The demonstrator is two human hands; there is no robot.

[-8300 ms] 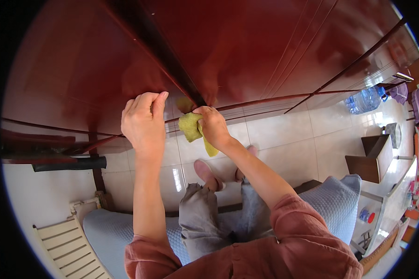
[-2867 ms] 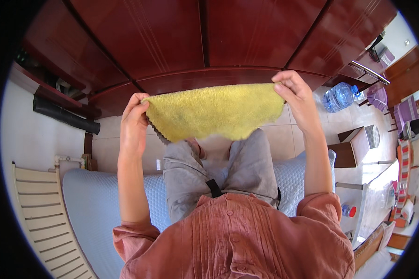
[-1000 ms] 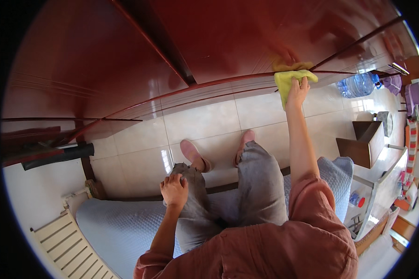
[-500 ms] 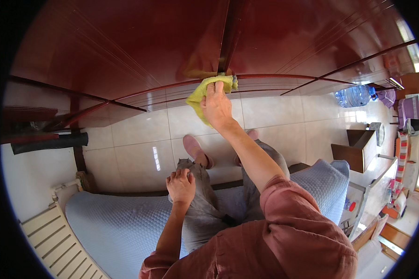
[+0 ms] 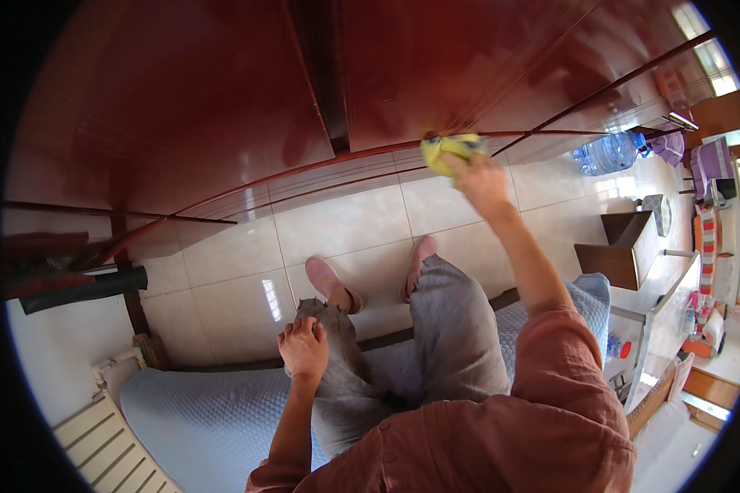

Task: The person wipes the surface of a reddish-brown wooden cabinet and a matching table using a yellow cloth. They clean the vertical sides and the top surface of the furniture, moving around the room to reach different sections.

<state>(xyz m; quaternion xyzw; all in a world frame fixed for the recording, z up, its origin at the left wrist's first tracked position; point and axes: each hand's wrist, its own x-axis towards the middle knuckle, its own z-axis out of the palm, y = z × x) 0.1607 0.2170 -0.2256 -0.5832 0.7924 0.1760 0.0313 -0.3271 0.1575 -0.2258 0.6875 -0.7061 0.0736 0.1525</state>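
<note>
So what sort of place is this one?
Probably a home bedroom: the person sits on a blue quilted bed facing a dark red wooden wardrobe, on a pale tiled floor.

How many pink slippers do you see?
2. One pink slipper is on the tiled floor on the left foot; the other pink slipper is beside it on the right foot, partly hidden by the trouser leg.

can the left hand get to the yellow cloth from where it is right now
Probably yes, but not without moving. The left hand rests on the left knee, while the yellow cloth is pressed to the red-brown cabinet's lower edge by the right hand. Nothing lies between; it would need a long forward reach.
</note>
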